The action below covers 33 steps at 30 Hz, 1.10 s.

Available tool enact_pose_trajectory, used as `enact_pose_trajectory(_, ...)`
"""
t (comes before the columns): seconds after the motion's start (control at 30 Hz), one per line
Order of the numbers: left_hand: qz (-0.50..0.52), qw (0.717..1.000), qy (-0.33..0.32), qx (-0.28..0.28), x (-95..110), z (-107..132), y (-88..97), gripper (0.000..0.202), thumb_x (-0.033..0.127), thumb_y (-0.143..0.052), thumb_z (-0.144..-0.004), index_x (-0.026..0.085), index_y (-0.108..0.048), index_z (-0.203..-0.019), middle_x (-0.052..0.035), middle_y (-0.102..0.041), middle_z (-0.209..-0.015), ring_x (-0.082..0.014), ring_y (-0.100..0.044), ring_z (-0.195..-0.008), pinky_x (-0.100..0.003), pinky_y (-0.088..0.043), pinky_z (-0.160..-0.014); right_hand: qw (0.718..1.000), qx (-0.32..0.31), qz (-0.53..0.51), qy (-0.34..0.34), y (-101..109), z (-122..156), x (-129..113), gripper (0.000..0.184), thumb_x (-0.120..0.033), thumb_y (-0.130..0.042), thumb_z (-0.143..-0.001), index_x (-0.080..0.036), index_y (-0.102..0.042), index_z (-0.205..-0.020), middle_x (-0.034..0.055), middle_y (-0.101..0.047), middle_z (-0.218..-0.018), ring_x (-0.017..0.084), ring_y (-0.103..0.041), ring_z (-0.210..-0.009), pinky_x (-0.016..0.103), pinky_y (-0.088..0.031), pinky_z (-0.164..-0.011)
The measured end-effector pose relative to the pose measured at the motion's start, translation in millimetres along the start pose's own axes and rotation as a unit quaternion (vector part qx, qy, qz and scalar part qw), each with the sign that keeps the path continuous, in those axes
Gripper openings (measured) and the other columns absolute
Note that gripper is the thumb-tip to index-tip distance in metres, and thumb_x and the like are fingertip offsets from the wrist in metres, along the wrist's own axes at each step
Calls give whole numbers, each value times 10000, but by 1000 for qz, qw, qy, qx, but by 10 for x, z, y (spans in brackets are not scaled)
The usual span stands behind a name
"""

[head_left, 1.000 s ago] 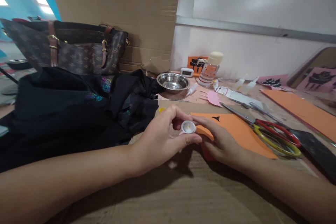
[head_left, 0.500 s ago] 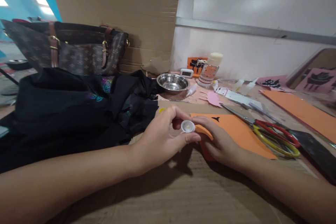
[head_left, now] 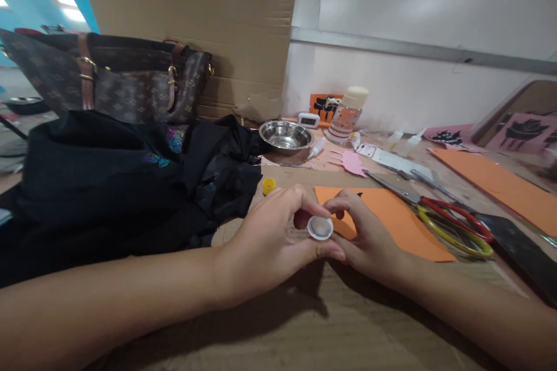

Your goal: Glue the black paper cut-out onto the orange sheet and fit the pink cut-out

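My left hand holds a small white round-rimmed plastic container between thumb and fingertips, its mouth facing me. Something pale shows inside it. My right hand meets it from the right, thumb and curled forefinger closed at the container's right side, fingertips touching those of the left. The lower part of the container is hidden by the fingers. Just beyond my left hand a small yellow cap sits on the cardboard. Beneath and behind my right hand lies a sheet of orange paper with a small black cutout on it.
Scissors with red and yellow handles and a dark phone lie to the right. Farther back are a steel bowl, a pink cutout, a ruler and a bottle. Black cloth and a handbag fill the left.
Both hands have come slightly down and toward me, with the white container moving a little right. The yellow cap, partly covered before, now shows fully.
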<state>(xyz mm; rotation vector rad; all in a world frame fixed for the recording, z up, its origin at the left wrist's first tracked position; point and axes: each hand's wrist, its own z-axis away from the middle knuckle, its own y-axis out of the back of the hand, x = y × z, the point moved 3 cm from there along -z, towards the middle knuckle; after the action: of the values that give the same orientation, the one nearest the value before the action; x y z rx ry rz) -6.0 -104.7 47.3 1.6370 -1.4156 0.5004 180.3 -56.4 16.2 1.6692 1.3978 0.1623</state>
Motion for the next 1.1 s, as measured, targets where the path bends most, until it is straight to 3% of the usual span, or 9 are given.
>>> enact_pose_trajectory(0.33, 46, 998, 25, 28, 24, -21, 16, 399, 345, -889, -732, 232, -524, -846, 82, -570, -761, -104, -506, -656, -222, -388, -579, 1000, 20, -17, 14, -20, 38, -24, 317, -125, -675, -851, -261, -514, -1088, 9, -564, -918, 192, -544, -809, 314, -476, -717)
enact_pose_trajectory(0.43, 72, 995, 56, 32, -3, -73, 52, 355, 284, -875, -743, 228, -544, -859, 84, -576, -756, -97, -519, -661, -203, -397, -572, 999, -33, -33, 24, -27, 21, -40, 366, -154, -627, -909, -255, -504, -1239, 69, -618, -1105, 232, -593, -985, 384, -519, -866)
enact_pose_trajectory(0.53, 89, 992, 81, 42, -43, -126, 100, 309, 267, -834, -774, 222, -542, -864, 74, -583, -760, -104, -534, -682, -207, -430, -600, 993, -102, -49, 22, -28, -5, -42, 462, -173, -513, -991, -272, -405, -1430, 114, -593, -1324, 265, -574, -1208, 457, -490, -1026)
enact_pose_trajectory(0.7, 85, 992, 81, 40, -75, -147, 124, 307, 264, -825, -777, 218, -532, -857, 65, -591, -776, -110, -554, -708, -220, -442, -626, 989, -132, -61, -9, -28, -22, 1, 450, -193, -434, -1031, -296, -411, -1469, 105, -631, -1298, 253, -611, -1193, 448, -531, -1004)
enact_pose_trajectory(0.93, 41, 997, 50, 30, -33, -58, 65, 335, 277, -865, -763, 235, -556, -889, 72, -594, -793, -113, -549, -703, -233, -423, -628, 998, 13, -40, -44, -25, 58, 95, 323, -201, -661, -913, -294, -585, -1212, 55, -705, -1148, 238, -672, -1075, 418, -554, -961)
enact_pose_trajectory(1.1, 52, 998, 23, 12, -19, -25, 28, 344, 277, -864, -773, 229, -539, -875, 65, -612, -812, -120, -585, -750, -236, -442, -662, 998, 35, -30, -45, -45, 68, 87, 299, -177, -690, -877, -285, -592, -1138, 33, -710, -1042, 213, -696, -968, 374, -585, -894)
